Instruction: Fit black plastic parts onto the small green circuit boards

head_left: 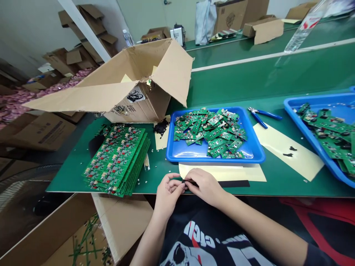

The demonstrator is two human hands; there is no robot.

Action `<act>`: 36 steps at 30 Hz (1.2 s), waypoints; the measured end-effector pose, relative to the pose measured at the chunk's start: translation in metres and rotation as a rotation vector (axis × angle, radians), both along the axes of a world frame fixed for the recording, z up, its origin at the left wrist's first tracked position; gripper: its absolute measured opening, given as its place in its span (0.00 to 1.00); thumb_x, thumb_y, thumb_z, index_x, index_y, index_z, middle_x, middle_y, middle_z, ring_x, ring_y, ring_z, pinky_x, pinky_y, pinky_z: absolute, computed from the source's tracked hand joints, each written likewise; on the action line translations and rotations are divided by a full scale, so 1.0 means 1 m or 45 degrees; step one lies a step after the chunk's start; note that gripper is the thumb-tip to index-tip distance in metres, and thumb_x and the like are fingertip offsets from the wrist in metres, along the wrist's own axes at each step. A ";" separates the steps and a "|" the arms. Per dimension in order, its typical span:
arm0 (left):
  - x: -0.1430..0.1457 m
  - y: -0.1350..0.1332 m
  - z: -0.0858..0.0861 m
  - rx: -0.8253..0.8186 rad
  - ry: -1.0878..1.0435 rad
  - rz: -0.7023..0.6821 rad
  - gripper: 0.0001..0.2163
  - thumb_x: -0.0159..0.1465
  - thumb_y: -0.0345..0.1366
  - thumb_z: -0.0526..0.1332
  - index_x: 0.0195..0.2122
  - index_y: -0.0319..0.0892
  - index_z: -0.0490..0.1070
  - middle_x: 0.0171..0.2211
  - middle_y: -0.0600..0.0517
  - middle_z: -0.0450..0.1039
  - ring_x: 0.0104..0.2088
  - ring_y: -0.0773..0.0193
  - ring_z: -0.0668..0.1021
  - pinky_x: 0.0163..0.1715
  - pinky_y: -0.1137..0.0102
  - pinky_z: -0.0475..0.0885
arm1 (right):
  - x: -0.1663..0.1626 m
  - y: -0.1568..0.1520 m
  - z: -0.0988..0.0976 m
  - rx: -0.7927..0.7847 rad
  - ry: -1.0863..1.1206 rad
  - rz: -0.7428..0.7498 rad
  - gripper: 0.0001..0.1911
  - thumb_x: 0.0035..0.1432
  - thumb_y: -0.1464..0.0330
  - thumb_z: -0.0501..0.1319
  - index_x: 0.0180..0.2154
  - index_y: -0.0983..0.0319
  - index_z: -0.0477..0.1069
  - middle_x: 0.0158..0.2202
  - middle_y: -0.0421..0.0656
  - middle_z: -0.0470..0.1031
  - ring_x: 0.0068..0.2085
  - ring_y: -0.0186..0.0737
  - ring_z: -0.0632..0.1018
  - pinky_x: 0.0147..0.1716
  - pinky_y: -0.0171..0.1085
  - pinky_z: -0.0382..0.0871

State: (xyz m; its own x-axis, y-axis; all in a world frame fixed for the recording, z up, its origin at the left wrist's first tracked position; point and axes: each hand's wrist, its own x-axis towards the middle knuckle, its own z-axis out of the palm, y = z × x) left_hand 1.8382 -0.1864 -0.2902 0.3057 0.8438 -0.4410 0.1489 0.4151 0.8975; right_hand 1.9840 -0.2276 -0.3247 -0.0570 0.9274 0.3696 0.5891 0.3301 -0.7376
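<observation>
My left hand (168, 194) and my right hand (206, 186) meet at the table's front edge, fingertips pinched together. Between them is a small black piece (183, 181), mostly hidden by the fingers; its exact kind does not show. A flat black strip (234, 183) extends from beneath my right hand, along cream paper sheets (253, 173). Just beyond the hands stands a blue tray (185, 149) holding a heap of small green circuit boards (219, 142). Left of my hands lies a stack of larger circuit-board panels (113, 159).
An open cardboard box (155, 101) stands behind the panels. Blue-handled cutters (262, 114) lie right of the tray, near cream paper (301, 159) with small black pieces. A second blue tray (310, 138) holds more boards. Black bits (161, 127) rest on paper beside the box.
</observation>
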 end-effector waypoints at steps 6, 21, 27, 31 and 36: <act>0.001 -0.002 0.000 -0.054 0.006 -0.027 0.17 0.48 0.36 0.68 0.36 0.38 0.66 0.23 0.54 0.76 0.27 0.66 0.79 0.32 0.73 0.74 | 0.008 0.000 0.003 -0.068 0.069 0.059 0.05 0.58 0.73 0.53 0.30 0.62 0.65 0.28 0.43 0.71 0.30 0.37 0.71 0.30 0.34 0.67; -0.007 0.001 -0.007 0.190 0.296 -0.050 0.13 0.54 0.37 0.60 0.39 0.38 0.64 0.21 0.55 0.71 0.23 0.64 0.77 0.23 0.73 0.72 | 0.033 -0.011 -0.001 -0.354 0.631 -0.112 0.07 0.61 0.64 0.51 0.34 0.60 0.61 0.31 0.43 0.71 0.32 0.36 0.74 0.33 0.36 0.70; 0.001 -0.005 0.001 1.372 0.943 -0.202 0.10 0.59 0.32 0.55 0.42 0.40 0.69 0.41 0.42 0.72 0.42 0.55 0.76 0.42 0.59 0.72 | 0.041 -0.015 -0.003 -0.446 1.037 -0.255 0.12 0.57 0.58 0.57 0.32 0.60 0.61 0.30 0.42 0.73 0.34 0.37 0.75 0.38 0.39 0.70; 0.021 -0.012 -0.008 1.736 0.825 -0.627 0.12 0.62 0.28 0.52 0.46 0.39 0.68 0.47 0.42 0.72 0.50 0.56 0.73 0.49 0.60 0.70 | 0.037 -0.013 -0.004 -0.391 1.030 -0.270 0.13 0.56 0.57 0.57 0.32 0.60 0.63 0.30 0.42 0.73 0.34 0.38 0.75 0.37 0.39 0.70; 0.024 -0.012 -0.032 1.761 0.869 -0.713 0.13 0.64 0.29 0.50 0.47 0.38 0.68 0.48 0.42 0.72 0.51 0.55 0.73 0.49 0.58 0.71 | 0.054 -0.026 0.005 -0.220 1.121 -0.424 0.12 0.57 0.58 0.57 0.31 0.59 0.62 0.30 0.42 0.75 0.33 0.37 0.77 0.36 0.40 0.72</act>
